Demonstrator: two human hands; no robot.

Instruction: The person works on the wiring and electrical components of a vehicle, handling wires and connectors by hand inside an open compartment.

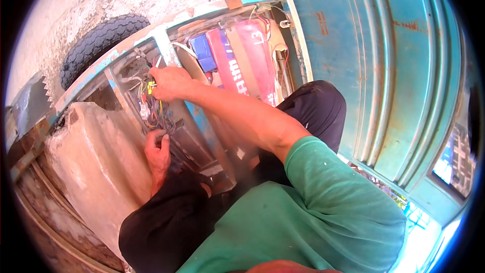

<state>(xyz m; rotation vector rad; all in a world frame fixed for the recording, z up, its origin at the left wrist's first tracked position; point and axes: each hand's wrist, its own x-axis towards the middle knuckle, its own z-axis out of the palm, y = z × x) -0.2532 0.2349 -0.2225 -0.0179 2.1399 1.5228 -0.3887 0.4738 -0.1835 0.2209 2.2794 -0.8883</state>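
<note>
My right hand (172, 82) reaches across into a metal frame compartment, its fingers pinched at a small yellow connector (150, 87) among the wiring. Below it, a tangled bundle of wires (160, 116) in several colours hangs together with a white plug (145, 110). My left hand (158, 152) is at the lower end of this bundle with its fingers curled and its thumb raised. What lies inside the left fingers is hidden. Just above my right hand sticks up a thin pale piece (159, 61); its kind is unclear.
Right of the wiring, a red package (255, 50) and a blue box (202, 53) sit in the blue-painted frame (162, 43). A tyre (96, 43) stands behind. A beige molded panel (96, 146) is at the left, and a large blue metal panel (333, 45) rises at the right.
</note>
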